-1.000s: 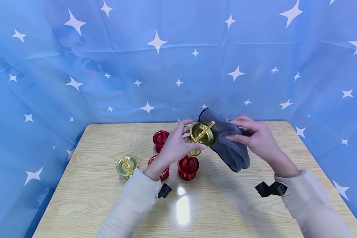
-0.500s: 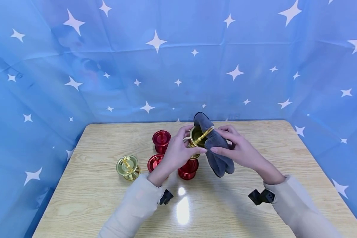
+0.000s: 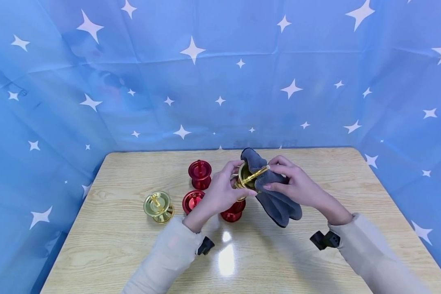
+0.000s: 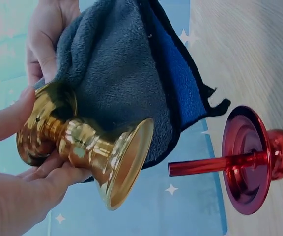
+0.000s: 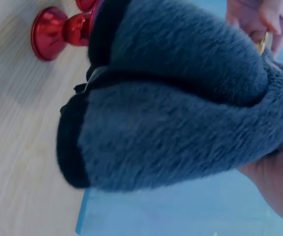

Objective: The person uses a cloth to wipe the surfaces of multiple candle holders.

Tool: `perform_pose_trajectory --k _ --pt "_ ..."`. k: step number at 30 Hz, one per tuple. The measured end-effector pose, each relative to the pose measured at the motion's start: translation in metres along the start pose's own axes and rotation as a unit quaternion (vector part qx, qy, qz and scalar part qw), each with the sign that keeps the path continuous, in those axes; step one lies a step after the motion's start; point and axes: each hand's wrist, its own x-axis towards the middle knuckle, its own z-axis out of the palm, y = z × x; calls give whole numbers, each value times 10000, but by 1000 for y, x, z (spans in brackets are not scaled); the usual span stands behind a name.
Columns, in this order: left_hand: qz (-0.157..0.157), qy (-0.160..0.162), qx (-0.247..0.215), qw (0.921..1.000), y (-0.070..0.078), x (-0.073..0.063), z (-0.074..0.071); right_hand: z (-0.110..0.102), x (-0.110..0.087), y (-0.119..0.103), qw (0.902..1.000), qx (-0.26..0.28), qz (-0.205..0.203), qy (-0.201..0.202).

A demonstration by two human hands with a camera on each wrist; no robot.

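Note:
In the head view my left hand (image 3: 220, 191) grips a gold metal candle holder (image 4: 95, 142), lifted above the table and tilted. Its shallow dish has a thin gold stem rising from the middle. My right hand (image 3: 295, 184) pinches a grey plush cloth (image 3: 277, 206) with a black edge. The cloth lies against the right side of the dish, and part of it is tucked over the rim. Blue shows on its other face in the left wrist view. Folds of the cloth (image 5: 171, 132) hide most of the right fingers in the right wrist view.
On the wooden table (image 3: 106, 245) stand a second gold candle holder (image 3: 158, 206) at left and red ones: one at the back (image 3: 200, 173), one beside my left wrist (image 3: 192, 200), one (image 3: 232, 213) under the held holder. A starry blue curtain (image 3: 220, 73) hangs behind.
My right hand has moved left with the cloth, bringing it from beside the gold candle holder onto its dish. The held holder has come slightly nearer and tilted further right.

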Motion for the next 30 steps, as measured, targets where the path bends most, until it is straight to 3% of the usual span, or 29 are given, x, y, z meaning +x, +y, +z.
perform_pose_trajectory --k 6,10,16,23,26,30 --pt "160 -530 276 9981 1 1 0 -7 5 5 9989 -397 -148 -178" --pt "179 -581 394 9974 1 2 0 -10 8 8 9983 -500 -101 -284" --pt "245 -265 392 9986 0 1 2 -5 7 6 9990 -333 262 -163" --pt "95 539 235 9982 -6 2 5 11 4 -2 9912 48 1321 83" --pt "0 383 39 9993 -7 2 4 12 4 -4 9904 76 1375 97" --pt "-125 -234 -198 9995 -6 1 -2 6 6 -2 9960 -65 885 -110"
